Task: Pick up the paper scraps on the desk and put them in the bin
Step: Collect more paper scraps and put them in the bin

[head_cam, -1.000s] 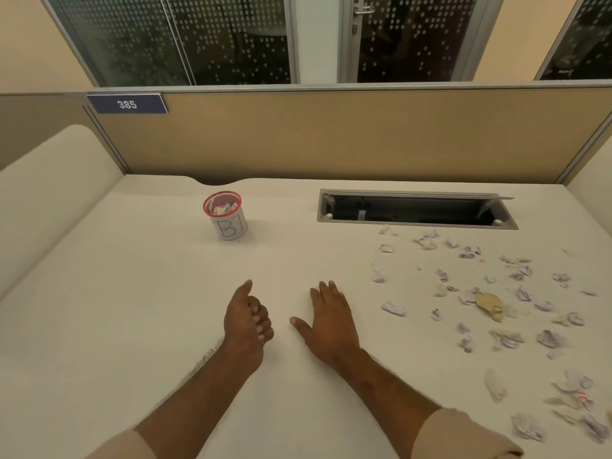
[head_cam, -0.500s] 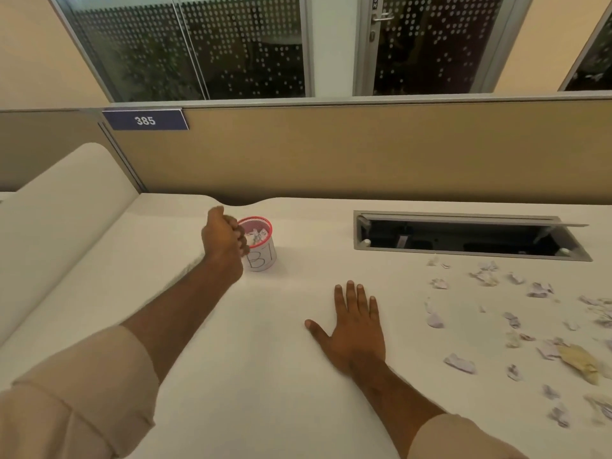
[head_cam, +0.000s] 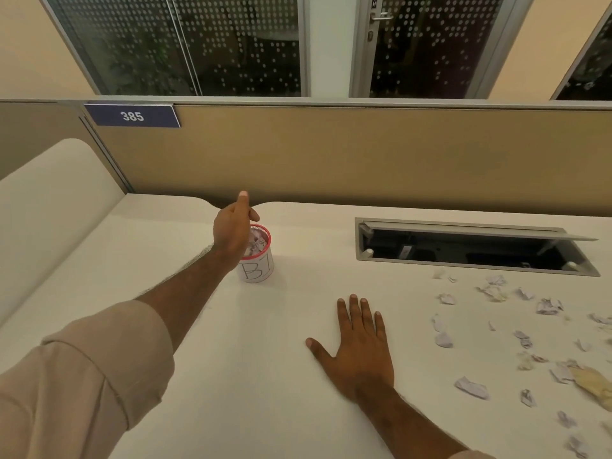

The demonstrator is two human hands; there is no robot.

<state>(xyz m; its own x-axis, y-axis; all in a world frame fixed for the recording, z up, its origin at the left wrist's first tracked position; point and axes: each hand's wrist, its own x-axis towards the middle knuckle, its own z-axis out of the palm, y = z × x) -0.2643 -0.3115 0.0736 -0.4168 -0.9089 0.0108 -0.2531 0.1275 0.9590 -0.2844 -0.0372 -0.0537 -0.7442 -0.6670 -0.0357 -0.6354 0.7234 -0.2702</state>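
A small white bin (head_cam: 258, 268) with a red rim and "BI" written on it stands on the desk, holding crumpled paper. My left hand (head_cam: 233, 228) hovers over its left rim with fingers spread downward and thumb raised; nothing shows in it. My right hand (head_cam: 357, 346) lies flat on the desk, palm down, fingers apart. Several crumpled paper scraps (head_cam: 470, 387) lie scattered on the right part of the desk, among them a tan one (head_cam: 592, 382).
An open cable hatch (head_cam: 470, 248) is sunk into the desk behind the scraps. A tan partition (head_cam: 364, 154) with a "385" plate (head_cam: 132, 116) closes the back. A white curved side panel (head_cam: 49, 200) rises on the left.
My left hand went from a closed fist beside the bin to spread fingers over its rim. The right hand stayed flat. The view shifted left.
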